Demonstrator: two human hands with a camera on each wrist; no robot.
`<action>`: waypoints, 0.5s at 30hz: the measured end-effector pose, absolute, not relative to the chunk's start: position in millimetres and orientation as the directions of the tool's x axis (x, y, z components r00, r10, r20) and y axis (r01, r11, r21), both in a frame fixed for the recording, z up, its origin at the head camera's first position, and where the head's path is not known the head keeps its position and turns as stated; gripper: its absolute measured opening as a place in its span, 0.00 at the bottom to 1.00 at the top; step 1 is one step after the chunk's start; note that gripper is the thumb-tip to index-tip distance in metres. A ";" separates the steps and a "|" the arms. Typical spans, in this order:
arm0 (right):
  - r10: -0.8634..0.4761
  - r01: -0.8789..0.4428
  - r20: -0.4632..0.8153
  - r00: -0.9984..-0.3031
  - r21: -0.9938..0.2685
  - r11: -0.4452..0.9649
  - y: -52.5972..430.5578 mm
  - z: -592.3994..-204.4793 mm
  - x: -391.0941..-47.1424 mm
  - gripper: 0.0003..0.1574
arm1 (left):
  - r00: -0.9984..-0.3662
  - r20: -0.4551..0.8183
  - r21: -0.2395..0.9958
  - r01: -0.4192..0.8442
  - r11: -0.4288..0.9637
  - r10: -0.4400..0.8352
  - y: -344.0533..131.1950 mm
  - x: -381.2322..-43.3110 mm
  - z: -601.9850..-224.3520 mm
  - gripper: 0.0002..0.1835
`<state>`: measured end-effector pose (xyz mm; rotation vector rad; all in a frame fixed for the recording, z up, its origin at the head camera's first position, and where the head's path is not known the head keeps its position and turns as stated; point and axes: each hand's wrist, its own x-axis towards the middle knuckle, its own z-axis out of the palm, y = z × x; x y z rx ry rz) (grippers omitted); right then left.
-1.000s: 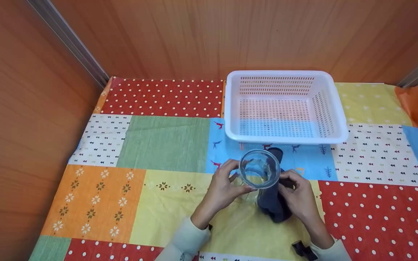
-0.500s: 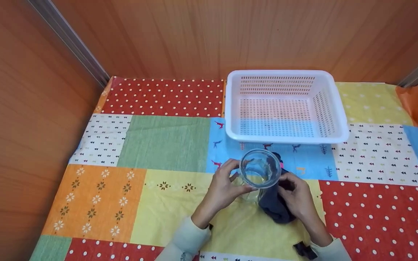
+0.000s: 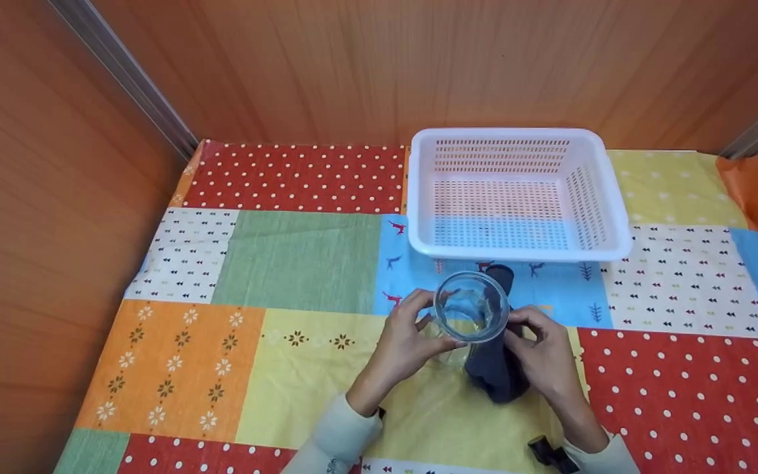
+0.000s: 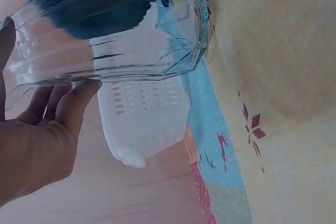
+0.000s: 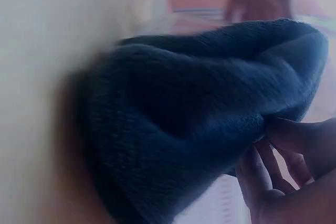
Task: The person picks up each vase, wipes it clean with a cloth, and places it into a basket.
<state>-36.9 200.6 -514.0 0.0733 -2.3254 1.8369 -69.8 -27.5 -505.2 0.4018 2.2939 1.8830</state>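
Observation:
A clear glass jar [image 3: 470,308] with faceted sides stands on the patterned cloth, its round mouth facing up. My left hand [image 3: 408,336] grips it near the rim, thumb on the near side and fingers on the far side. In the left wrist view, the jar [image 4: 131,72] shows dark fabric through its wall. My right hand [image 3: 540,349] pinches a dark navy cloth [image 3: 494,375] against the jar's right side. Folds of the cloth [image 5: 173,108] fill the right wrist view, with the right thumb and fingers [image 5: 294,135] at its edge.
A white perforated plastic basket [image 3: 422,197] stands behind the jar, near the wooden back wall [image 3: 353,72]. A patchwork tablecloth [image 3: 306,263] covers the table. Another wooden panel [image 3: 43,197] rises on the left.
The dark cloth slid toward the person along the jar's side, then back away, its far end showing again beyond the rim. My right hand moved slightly with it; the left hand and jar stayed put.

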 end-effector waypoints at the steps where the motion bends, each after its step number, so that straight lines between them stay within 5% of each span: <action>1: 0.074 -0.146 0.166 -0.983 -0.965 0.219 200.0 -509.3 -36.6 0.11 | -0.953 0.058 0.977 0.115 0.177 0.297 -27.4 -69.9 -505.2 0.30; 15: 0.055 -0.121 0.144 -0.988 -0.947 0.296 200.2 -519.7 -37.6 0.11 | -0.950 0.048 0.977 0.109 0.183 0.310 -29.4 -70.6 -504.4 0.29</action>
